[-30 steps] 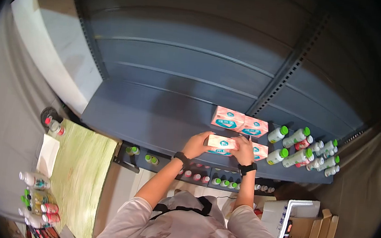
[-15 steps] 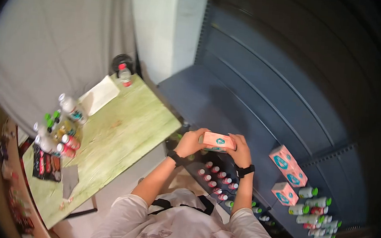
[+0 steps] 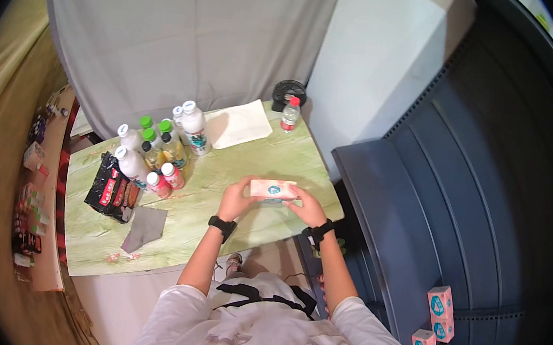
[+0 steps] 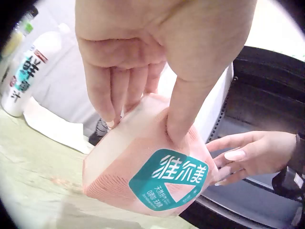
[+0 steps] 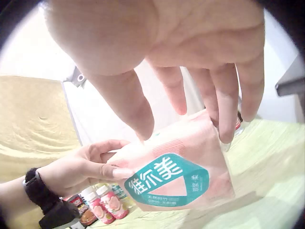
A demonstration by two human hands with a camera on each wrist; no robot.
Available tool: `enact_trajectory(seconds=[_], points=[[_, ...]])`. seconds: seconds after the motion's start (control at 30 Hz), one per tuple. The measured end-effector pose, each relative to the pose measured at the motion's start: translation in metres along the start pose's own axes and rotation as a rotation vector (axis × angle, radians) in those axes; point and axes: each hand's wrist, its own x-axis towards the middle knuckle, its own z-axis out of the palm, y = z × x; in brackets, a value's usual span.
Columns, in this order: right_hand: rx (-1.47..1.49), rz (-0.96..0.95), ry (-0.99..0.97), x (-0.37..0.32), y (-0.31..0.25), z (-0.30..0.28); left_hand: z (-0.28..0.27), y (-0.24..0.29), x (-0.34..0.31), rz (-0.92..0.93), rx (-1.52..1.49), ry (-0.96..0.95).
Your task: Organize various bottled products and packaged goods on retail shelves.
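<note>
Both hands hold a pink soft pack of tissues [image 3: 273,189] with a teal label, above the green table's near right part. My left hand [image 3: 236,199] grips its left end; in the left wrist view the thumb presses the labelled face and the fingers go round the far side. At the other end is my right hand [image 3: 309,209], thumb and fingertips on the top edges of the tissue pack [image 5: 214,162] in the right wrist view. The pack's underside is hidden.
On the green table [image 3: 231,218] stand white bottles [image 3: 194,123], green-capped bottles, pink bottles [image 3: 171,176], a black packet [image 3: 109,189] and a grey cloth [image 3: 146,229]. A red-capped bottle [image 3: 290,115] stands at the back corner. The dark shelf [image 3: 382,197] at right bears more tissue packs [image 3: 439,304].
The view has turned left from the shelf to the green table. Both hands have lifted the tissue pack off the shelf and carried it over the table.
</note>
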Motion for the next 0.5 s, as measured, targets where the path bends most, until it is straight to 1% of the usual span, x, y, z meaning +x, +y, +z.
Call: enact_trajectory(seconds=[0.17, 0.2, 0.3, 0.4, 0.5], points=[[-0.044, -0.067, -0.106, 0.072, -0.008, 0.082, -0.055, -0.074, 0.004, -0.116, 0.058, 0.117], [-0.044, -0.029, -0.156, 0.083, -0.023, 0.091, -0.066, -0.083, 0.006, -0.131, 0.061, 0.131], [-0.044, -0.011, -0.182, 0.116, -0.03, 0.128, -0.089, -0.102, 0.011, -0.163, 0.079, 0.198], [-0.042, -0.097, -0.095, 0.14, -0.029, 0.159, -0.103, -0.114, 0.017, -0.212, 0.135, 0.241], [0.002, -0.107, -0.092, 0.162, -0.013, 0.185, -0.103, -0.147, 0.022, -0.252, 0.175, 0.303]])
